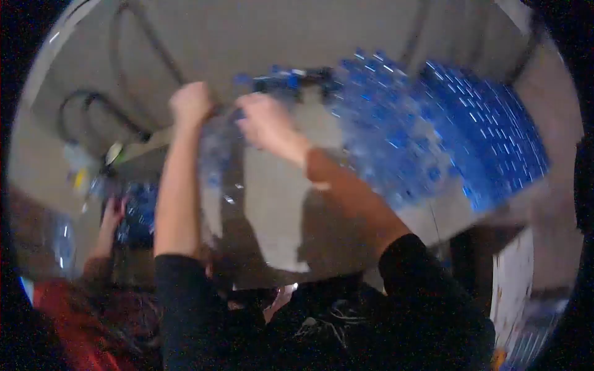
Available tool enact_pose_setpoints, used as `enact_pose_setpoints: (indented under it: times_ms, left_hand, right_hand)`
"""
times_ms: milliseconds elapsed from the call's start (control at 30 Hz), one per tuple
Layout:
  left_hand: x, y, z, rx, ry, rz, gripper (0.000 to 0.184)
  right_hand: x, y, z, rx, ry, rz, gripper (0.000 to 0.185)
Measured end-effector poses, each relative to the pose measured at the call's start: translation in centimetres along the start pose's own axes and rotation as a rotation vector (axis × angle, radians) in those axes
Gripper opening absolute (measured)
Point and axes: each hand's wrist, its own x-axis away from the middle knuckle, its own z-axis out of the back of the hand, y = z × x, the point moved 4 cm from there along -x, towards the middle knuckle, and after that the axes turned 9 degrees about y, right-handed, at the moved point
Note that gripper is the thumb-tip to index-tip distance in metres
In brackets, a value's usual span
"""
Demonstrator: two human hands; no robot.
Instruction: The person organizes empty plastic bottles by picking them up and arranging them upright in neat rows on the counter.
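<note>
Both of my arms reach forward over the pale table, and motion blurs much of the picture. My left hand (193, 102) is closed in a fist, and whatever it may grip is hidden. Beside it on the right, my right hand (266, 120) has its fingers drawn together, with a small dark-blue spot at their tips that I cannot make out. Below and between the hands lies a strip of clear, bluish pieces (216, 151). Right of my right hand spreads a large heap of clear pieces with blue parts (383, 123).
A block of blue, shiny pieces in rows (489, 130) stands at the far right. Dark bent hoses or cables (148, 37) run across the back left. At left, another person's hand (113, 213) is by a dark container of blue pieces (139, 210).
</note>
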Motion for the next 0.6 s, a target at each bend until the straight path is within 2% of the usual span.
enact_pose_setpoints:
  times_ms: [33, 67, 100, 167, 267, 333, 367, 433, 500, 567, 600]
  left_hand:
    - [0.2, 0.6, 1.6, -0.004, 0.005, -0.063, 0.021]
    - [1.0, 1.3, 4.1, 0.049, -0.005, -0.067, 0.03]
    - [1.7, 1.5, 5.5, 0.07, -0.011, -0.067, 0.037]
    - [4.9, 2.8, 10.4, 0.216, 0.077, -0.046, 0.039]
    - [10.1, 4.7, 14.7, 0.695, 0.027, -0.03, 0.04]
    - [15.7, 8.1, 17.6, 0.94, -0.019, -0.023, 0.038]
    - [18.4, 10.6, 18.2, 1.066, -0.058, 0.013, 0.037]
    - [22.5, 17.2, 20.5, 0.971, -0.034, -0.149, 0.037]
    - [24.3, 23.5, 22.4, 0.774, -0.154, -0.331, 0.034]
    - [25.3, 28.7, 22.2, 0.771, -0.047, -0.547, 0.03]
    - [25.4, 30.8, 21.8, 0.706, -0.059, -0.575, 0.03]
  right_hand:
    - [2.1, -0.7, 2.4, -0.001, 0.033, 0.002, 0.033]
    - [5.0, -2.3, 5.5, 0.021, 0.2, 0.035, 0.024]
    - [7.9, -3.7, 8.2, 0.034, 0.223, -0.054, 0.027]
    - [13.7, -4.5, 11.5, 0.032, 0.214, -0.164, 0.034]
    - [21.3, -4.6, 20.1, 0.052, 0.101, -0.24, 0.039]
    - [24.8, -4.3, 26.3, 0.011, 0.122, -0.479, 0.038]
    - [26.7, -3.1, 29.4, 0.048, 0.115, -0.498, 0.035]
    - [28.9, -1.4, 33.7, 0.136, 0.067, -0.544, 0.03]
    - [28.8, 0.2, 37.3, 0.245, -0.002, -0.569, 0.026]
    - [28.5, 2.0, 38.7, 0.184, -0.014, -0.473, 0.028]
    - [28.1, 2.8, 39.3, 0.158, -0.015, -0.426, 0.029]
